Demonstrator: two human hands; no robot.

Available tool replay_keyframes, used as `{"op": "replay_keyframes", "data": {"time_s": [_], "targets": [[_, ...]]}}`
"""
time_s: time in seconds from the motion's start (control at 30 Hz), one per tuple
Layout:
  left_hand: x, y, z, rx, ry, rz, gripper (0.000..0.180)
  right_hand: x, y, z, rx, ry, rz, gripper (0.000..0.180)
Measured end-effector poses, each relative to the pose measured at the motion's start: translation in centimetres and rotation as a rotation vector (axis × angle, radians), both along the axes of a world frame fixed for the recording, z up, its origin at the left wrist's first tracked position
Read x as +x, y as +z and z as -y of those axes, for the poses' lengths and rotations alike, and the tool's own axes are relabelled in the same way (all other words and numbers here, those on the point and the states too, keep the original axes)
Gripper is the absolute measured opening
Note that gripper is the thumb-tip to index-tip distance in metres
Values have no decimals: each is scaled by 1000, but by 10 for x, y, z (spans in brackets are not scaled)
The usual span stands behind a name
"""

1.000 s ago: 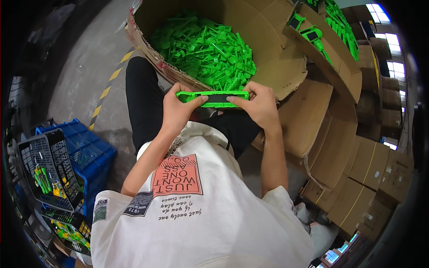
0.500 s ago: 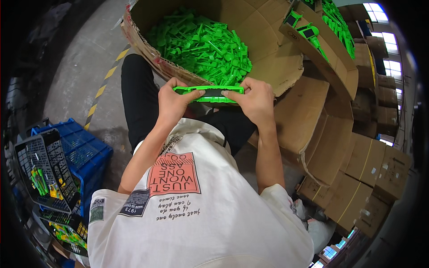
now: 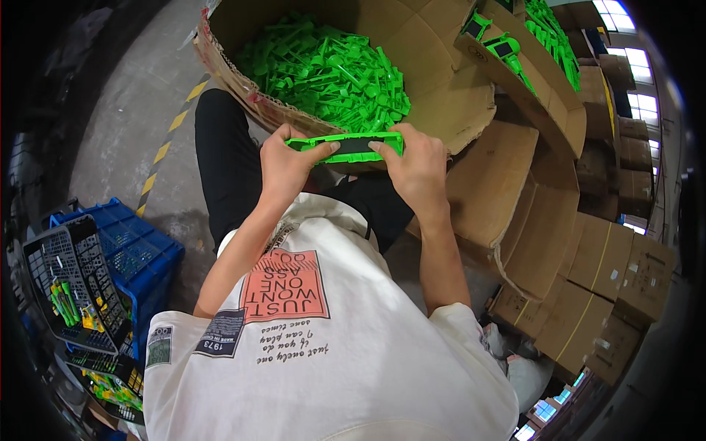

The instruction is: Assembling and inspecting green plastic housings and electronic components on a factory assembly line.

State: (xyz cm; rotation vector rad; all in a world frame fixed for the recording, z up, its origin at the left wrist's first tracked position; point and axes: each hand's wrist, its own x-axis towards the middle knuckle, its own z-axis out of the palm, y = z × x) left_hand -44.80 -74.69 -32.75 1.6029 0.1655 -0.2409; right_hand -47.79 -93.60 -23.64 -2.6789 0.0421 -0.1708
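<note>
Between my hands is a long bright green plastic part (image 3: 360, 156) with a dark panel set into its face. My left hand (image 3: 285, 163) grips its left end, thumb pressing on the dark panel. At the other end my right hand (image 3: 418, 163) is closed the same way, its thumb also on the panel. The fingers behind the part are mostly hidden. Just beyond it, a heap of small green plastic pieces (image 3: 331, 73) fills the bottom of a big cardboard bin (image 3: 448, 95).
An open carton (image 3: 489, 173) stands at the right, below a cardboard tray (image 3: 544, 88) bearing green parts with dark panels. Stacked boxes (image 3: 588, 287) are further right. At the left are a blue crate (image 3: 154, 246) and a black basket (image 3: 70, 272) holding green and yellow items.
The green part has tilted in my hands, its right end rising, and more of the dark panel shows. Both hands keep hold of it.
</note>
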Motion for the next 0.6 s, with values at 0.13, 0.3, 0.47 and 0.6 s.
{"op": "replay_keyframes", "data": {"time_s": [0.13, 0.3, 0.47, 0.6], "targets": [[0, 10, -1, -83, 4, -94, 38, 2, 17, 5, 81, 166, -99, 45], [5, 20, -5, -272, -172, -367, 26, 0, 28, 14, 10, 282, -57, 45], [9, 23, -16, -447, -274, -301, 24, 2, 38, 13, -291, 462, 17, 44], [12, 6, -37, -686, -351, -195, 51, 15, 49, 37, -232, 465, 16, 39]]}}
